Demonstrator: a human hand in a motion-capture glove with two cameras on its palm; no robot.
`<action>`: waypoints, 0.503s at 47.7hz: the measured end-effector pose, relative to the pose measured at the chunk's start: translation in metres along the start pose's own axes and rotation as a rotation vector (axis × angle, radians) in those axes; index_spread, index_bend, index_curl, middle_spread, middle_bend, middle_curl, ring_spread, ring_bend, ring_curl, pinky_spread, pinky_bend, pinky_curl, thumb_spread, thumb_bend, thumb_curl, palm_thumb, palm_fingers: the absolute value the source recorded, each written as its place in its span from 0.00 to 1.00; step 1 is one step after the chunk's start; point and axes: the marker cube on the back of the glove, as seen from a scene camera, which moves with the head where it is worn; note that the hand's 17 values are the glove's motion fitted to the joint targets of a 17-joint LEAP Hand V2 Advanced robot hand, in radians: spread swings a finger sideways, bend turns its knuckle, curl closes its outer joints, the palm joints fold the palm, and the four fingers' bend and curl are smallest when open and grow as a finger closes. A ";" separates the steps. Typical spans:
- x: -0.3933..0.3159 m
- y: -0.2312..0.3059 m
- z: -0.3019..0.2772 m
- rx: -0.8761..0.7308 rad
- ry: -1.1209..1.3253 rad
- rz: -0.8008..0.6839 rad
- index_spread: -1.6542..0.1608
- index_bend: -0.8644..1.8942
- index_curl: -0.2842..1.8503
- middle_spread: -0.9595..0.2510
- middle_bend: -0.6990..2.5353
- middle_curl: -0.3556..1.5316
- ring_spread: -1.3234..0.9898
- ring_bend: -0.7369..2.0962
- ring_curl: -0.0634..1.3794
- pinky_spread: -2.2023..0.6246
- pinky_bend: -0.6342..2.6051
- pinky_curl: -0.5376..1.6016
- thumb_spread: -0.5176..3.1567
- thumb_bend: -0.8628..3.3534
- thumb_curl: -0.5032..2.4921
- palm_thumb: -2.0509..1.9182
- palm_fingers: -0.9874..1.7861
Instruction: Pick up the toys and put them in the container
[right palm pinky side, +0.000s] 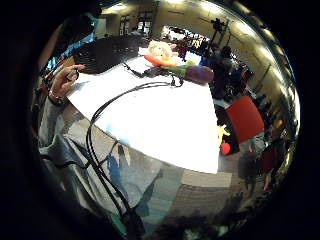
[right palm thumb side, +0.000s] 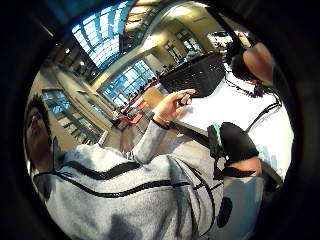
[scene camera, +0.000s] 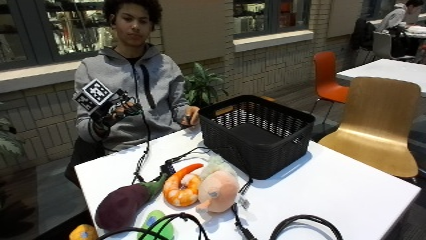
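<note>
Toys sit in a cluster near the table's (scene camera: 346, 195) front edge, away from me: eggplant (scene camera: 123, 202), shrimp (scene camera: 182, 187), pink plush (scene camera: 217, 191), a green toy (scene camera: 154, 224) and a yellow one (scene camera: 83, 232) right at the edge. Basket (scene camera: 256, 132) stands just behind them toward my side, nothing visible inside. My gloved right hand (scene camera: 114, 111) is raised at chest height off the table, holding nothing; can't tell finger position. My bare left hand (scene camera: 191, 116) rests at the table's near edge beside the basket, pinching a small dark object.
</note>
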 end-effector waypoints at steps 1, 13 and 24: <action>0.001 -0.001 -0.001 -0.002 0.000 -0.001 0.86 0.46 0.16 0.77 0.32 0.22 0.53 0.34 0.06 0.76 0.26 0.27 0.25 0.26 0.18 0.60 0.55; 0.037 -0.040 -0.019 -0.075 0.077 -0.001 0.79 0.48 0.23 0.74 0.34 0.27 0.47 0.35 0.11 0.74 0.25 0.31 0.45 0.30 0.21 0.62 0.52; 0.084 -0.088 -0.020 -0.177 0.205 0.025 0.77 0.48 0.25 0.73 0.35 0.29 0.46 0.35 0.13 0.74 0.26 0.34 0.52 0.31 0.23 0.61 0.50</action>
